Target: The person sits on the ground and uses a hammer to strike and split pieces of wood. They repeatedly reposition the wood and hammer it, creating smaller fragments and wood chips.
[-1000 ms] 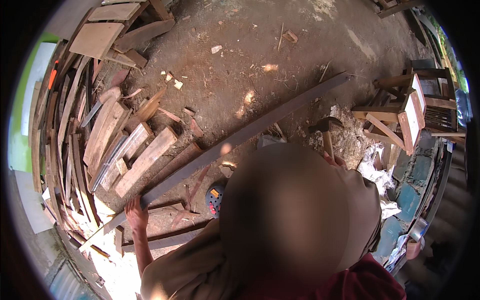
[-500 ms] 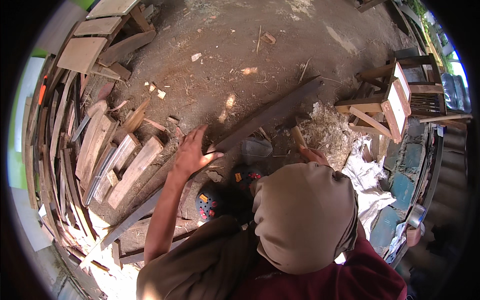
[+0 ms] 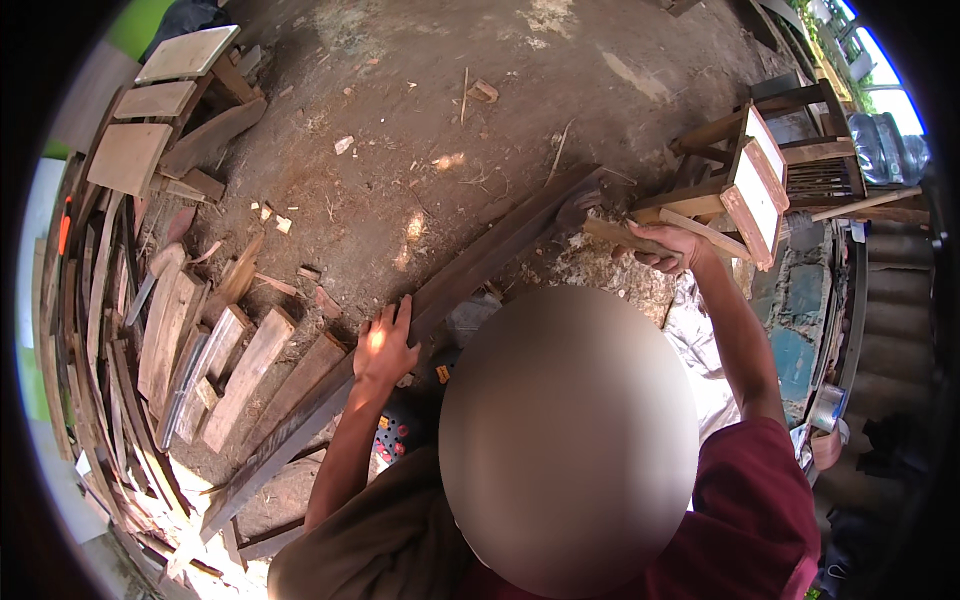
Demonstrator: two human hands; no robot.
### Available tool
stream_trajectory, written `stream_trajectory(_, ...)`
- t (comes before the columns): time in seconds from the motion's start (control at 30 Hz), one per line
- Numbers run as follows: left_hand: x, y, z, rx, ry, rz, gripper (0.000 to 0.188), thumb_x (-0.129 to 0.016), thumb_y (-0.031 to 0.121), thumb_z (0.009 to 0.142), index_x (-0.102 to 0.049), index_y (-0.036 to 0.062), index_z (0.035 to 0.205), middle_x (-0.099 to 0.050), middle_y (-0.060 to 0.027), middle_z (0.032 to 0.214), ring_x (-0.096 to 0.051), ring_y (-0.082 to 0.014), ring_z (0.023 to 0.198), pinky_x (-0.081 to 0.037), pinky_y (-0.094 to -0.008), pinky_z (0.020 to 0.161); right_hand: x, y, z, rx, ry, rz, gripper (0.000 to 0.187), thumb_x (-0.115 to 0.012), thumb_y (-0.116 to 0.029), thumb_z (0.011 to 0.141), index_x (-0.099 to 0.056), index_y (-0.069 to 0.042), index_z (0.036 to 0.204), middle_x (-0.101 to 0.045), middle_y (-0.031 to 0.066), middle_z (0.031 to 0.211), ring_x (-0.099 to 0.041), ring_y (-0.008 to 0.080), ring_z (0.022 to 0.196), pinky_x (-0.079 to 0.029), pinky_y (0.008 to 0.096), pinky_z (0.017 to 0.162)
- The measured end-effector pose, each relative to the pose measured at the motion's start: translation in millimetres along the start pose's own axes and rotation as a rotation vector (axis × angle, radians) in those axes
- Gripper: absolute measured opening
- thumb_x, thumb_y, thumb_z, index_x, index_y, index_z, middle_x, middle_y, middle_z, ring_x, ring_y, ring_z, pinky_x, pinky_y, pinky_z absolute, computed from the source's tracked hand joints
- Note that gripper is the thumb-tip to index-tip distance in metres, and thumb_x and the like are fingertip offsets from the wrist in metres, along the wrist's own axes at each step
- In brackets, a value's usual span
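Note:
A long dark wooden plank (image 3: 490, 248) runs diagonally from the lower left to the upper middle, just above the ground. My left hand (image 3: 385, 345) grips it around its middle, fingers over the top and thumb toward my side. Raised at the plank's far right end, my right hand (image 3: 665, 248) is closed round the wooden handle of a hammer (image 3: 615, 235). Its dark head (image 3: 578, 203) is blurred and hangs close to the plank's end. Part of a dark clog (image 3: 392, 438) shows below my left hand.
Several cut wood blocks (image 3: 250, 378) lie at the left, beside a stack of long boards (image 3: 95, 300). A wooden stool-like frame (image 3: 755, 190) stands close to my right hand. White sacking (image 3: 705, 350) lies below it. Wood chips (image 3: 283, 224) dot the dirt floor (image 3: 370, 110).
My right hand has lifted the hammer up and to the right, from low beside me to the plank's far end. My left hand has gone from spread fingers to gripping the plank.

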State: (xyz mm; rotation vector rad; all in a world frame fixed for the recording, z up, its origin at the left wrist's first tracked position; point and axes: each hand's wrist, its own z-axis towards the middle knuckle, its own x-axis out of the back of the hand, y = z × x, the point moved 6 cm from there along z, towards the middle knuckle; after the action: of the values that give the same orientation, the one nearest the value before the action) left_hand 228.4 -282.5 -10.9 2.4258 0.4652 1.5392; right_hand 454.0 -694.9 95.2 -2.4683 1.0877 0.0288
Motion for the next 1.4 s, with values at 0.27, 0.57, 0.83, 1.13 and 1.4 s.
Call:
stream_trajectory(0.27, -1, -7, 1, 0.008, 0.002, 0.022, 0.091, -0.081, 0.033, 0.078, -0.035, 0.0151, 0.155, -0.054, -0.013, 0.141, -0.056, -0.0296, 0.129, -0.04, -0.0473, 0.114, 67, -33, 8, -0.14, -0.184, 0.069, 0.079, -0.038, -0.063, 0.104, -0.057, 0.009, 0.132, -0.041, 0.0012, 0.054, -0.025, 0.0043, 0.034, -0.022, 0.0203, 0.026)
stream_trajectory(0.57, 13, -14, 10, -0.018, -0.017, -0.11, 0.084, -0.081, 0.026, 0.077, -0.042, 0.0126, 0.151, -0.058, -0.0136, 0.132, -0.059, -0.0328, 0.122, -0.045, -0.0463, 0.107, 99, -22, 7, -0.017, -0.17, 0.222, 0.056, -0.047, -0.041, 0.107, -0.055, 0.009, 0.13, -0.047, 0.0026, 0.061, -0.033, 0.0058, 0.035, -0.026, 0.021, 0.027)
stream_trajectory(0.83, 8, -13, 12, -0.012, -0.029, -0.157, 0.087, -0.082, 0.022, 0.073, -0.043, 0.0139, 0.151, -0.058, -0.0171, 0.134, -0.058, -0.0374, 0.123, -0.046, -0.0476, 0.107, 73, -42, -6, -0.01, 0.046, 0.082, 0.043, -0.061, -0.026, 0.101, -0.06, 0.012, 0.121, -0.059, 0.0089, 0.075, -0.048, 0.0097, 0.052, -0.035, 0.021, 0.039)
stream_trajectory(1.13, 12, -19, 13, -0.01, -0.009, -0.141, 0.087, -0.08, 0.025, 0.077, -0.039, 0.0132, 0.153, -0.057, -0.0137, 0.131, -0.058, -0.0339, 0.123, -0.044, -0.0471, 0.108, 49, -94, 3, -0.195, 0.236, -0.471, 0.039, -0.06, -0.037, 0.102, -0.072, -0.002, 0.112, -0.067, 0.005, 0.073, -0.054, 0.0104, 0.049, -0.043, 0.0266, 0.041)
stream_trajectory(1.4, 6, -20, 8, -0.005, 0.007, -0.17, 0.086, -0.081, 0.026, 0.076, -0.042, 0.0139, 0.152, -0.057, -0.016, 0.136, -0.056, -0.034, 0.127, -0.043, -0.0469, 0.11, -14, -131, 36, -0.164, 0.419, -1.145, 0.069, -0.056, -0.067, 0.095, -0.074, -0.001, 0.104, -0.072, 0.0164, 0.09, -0.071, 0.0267, 0.075, -0.057, 0.0432, 0.073)
